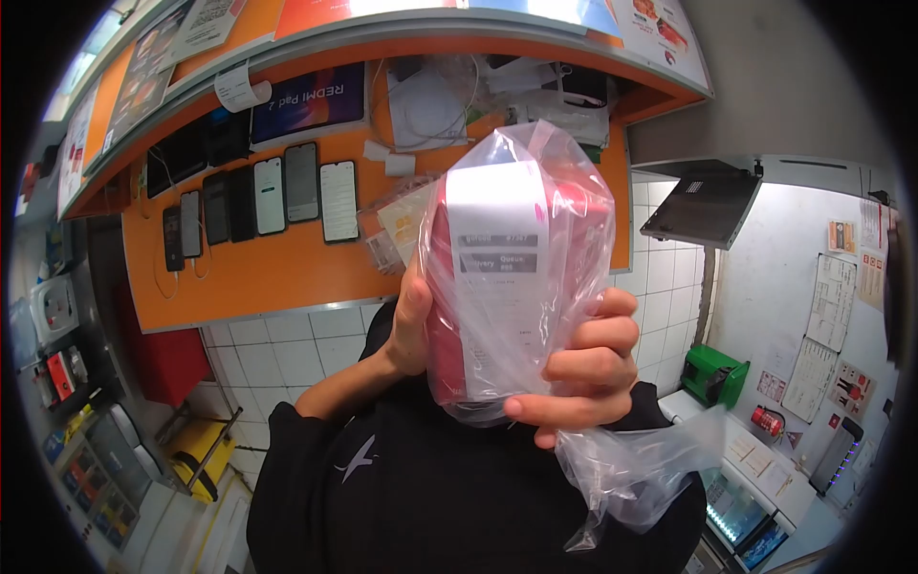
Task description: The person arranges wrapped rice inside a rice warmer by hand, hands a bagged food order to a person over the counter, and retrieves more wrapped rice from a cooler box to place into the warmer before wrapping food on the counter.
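A clear plastic bag (583, 268) with red boxes (446, 316) inside is held up in front of my chest. A long white printed receipt (502, 316) shows through the plastic on its front; the words "Delivery" and "Queue" can be read. My left hand (412, 320) presses against the left side of the package, its thumb upright and the other fingers hidden behind. On the right, my right hand (588, 368) wraps its fingers round the lower side, gripping the plastic. The bag's loose end (631, 478) hangs below that hand.
Several phones (271, 196) lie in a row on the orange counter (277, 277), some with cables. Behind them stands a Redmi Pad box (309, 103). A black monitor (703, 206) juts out from the wall at right, above a green container (712, 376). A yellow object (201, 459) stands low at left.
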Action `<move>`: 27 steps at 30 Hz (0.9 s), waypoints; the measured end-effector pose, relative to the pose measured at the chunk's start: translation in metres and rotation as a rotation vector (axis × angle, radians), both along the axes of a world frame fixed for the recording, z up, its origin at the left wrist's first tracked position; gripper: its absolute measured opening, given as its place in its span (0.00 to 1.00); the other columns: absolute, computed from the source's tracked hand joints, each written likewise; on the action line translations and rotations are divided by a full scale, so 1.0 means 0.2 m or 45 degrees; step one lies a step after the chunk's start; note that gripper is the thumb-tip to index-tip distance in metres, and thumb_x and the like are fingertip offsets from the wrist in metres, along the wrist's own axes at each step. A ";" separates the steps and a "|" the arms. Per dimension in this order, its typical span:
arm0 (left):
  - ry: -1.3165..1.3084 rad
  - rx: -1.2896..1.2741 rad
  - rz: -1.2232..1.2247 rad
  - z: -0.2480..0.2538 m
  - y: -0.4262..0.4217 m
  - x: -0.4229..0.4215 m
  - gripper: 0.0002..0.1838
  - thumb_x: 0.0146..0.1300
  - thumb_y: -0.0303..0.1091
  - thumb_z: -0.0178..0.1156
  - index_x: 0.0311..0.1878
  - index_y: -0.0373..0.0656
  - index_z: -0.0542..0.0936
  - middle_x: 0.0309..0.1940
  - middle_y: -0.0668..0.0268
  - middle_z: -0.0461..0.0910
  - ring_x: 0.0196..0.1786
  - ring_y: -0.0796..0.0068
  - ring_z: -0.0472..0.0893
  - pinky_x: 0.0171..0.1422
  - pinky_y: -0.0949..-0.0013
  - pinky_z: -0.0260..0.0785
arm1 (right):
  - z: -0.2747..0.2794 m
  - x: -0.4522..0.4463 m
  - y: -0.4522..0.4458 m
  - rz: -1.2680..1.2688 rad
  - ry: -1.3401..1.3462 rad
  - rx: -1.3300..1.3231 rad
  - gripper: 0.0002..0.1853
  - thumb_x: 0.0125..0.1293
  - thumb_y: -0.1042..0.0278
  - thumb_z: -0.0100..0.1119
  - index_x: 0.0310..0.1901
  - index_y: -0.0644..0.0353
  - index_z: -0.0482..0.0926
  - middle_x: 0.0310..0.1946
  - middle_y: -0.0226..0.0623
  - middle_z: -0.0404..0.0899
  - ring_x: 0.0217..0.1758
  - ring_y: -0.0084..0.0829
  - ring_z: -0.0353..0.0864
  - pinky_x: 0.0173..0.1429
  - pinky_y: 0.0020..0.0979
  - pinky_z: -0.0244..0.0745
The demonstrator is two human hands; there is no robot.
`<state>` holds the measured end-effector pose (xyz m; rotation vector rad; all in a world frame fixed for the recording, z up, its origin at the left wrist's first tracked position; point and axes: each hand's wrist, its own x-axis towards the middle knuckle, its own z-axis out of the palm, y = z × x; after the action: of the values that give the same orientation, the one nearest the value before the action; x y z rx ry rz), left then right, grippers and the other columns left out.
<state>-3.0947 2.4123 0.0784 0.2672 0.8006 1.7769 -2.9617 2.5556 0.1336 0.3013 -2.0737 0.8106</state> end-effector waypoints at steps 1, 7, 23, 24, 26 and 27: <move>0.047 -0.004 0.014 0.00 0.01 0.00 0.57 0.63 0.77 0.50 0.78 0.38 0.51 0.72 0.52 0.62 0.73 0.61 0.65 0.76 0.56 0.59 | -0.03 -0.05 -0.04 -0.127 0.130 0.023 0.18 0.69 0.38 0.56 0.34 0.36 0.89 0.35 0.25 0.77 0.46 0.31 0.73 0.61 0.49 0.64; 0.121 0.070 -0.053 -0.09 0.00 0.04 0.60 0.61 0.76 0.54 0.79 0.36 0.45 0.74 0.52 0.58 0.75 0.61 0.61 0.78 0.56 0.54 | 0.05 -0.04 0.05 -0.016 -0.135 0.138 0.25 0.73 0.33 0.47 0.28 0.38 0.85 0.40 0.27 0.83 0.53 0.37 0.84 0.75 0.61 0.46; 0.111 0.065 -0.013 -0.16 0.07 0.07 0.56 0.65 0.73 0.50 0.79 0.36 0.47 0.74 0.53 0.58 0.75 0.62 0.60 0.79 0.56 0.52 | 0.12 -0.05 0.16 0.115 -0.300 0.169 0.25 0.71 0.37 0.53 0.26 0.47 0.82 0.28 0.27 0.78 0.37 0.30 0.81 0.62 0.50 0.57; 0.129 0.067 -0.013 -0.17 0.09 0.07 0.55 0.65 0.73 0.49 0.79 0.36 0.48 0.74 0.53 0.58 0.75 0.62 0.60 0.79 0.56 0.52 | 0.12 -0.06 0.18 0.127 -0.293 0.180 0.28 0.72 0.36 0.51 0.24 0.49 0.81 0.26 0.27 0.76 0.34 0.30 0.79 0.59 0.49 0.59; 0.143 0.083 -0.017 -0.19 0.14 0.06 0.54 0.66 0.74 0.48 0.79 0.36 0.49 0.74 0.54 0.58 0.75 0.62 0.60 0.79 0.57 0.51 | 0.14 -0.08 0.23 0.225 -0.358 0.234 0.29 0.72 0.36 0.51 0.23 0.53 0.78 0.23 0.27 0.71 0.29 0.29 0.75 0.52 0.43 0.62; 0.144 0.097 -0.016 -0.19 0.16 0.06 0.54 0.66 0.73 0.47 0.78 0.36 0.49 0.73 0.54 0.59 0.75 0.62 0.61 0.79 0.57 0.52 | 0.15 -0.09 0.25 0.274 -0.397 0.257 0.30 0.72 0.36 0.51 0.22 0.54 0.77 0.22 0.26 0.68 0.27 0.28 0.74 0.48 0.40 0.63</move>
<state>-3.0830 2.4435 0.0400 0.4254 0.8097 1.7953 -2.9805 2.6063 0.1640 0.5457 -2.4528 0.8161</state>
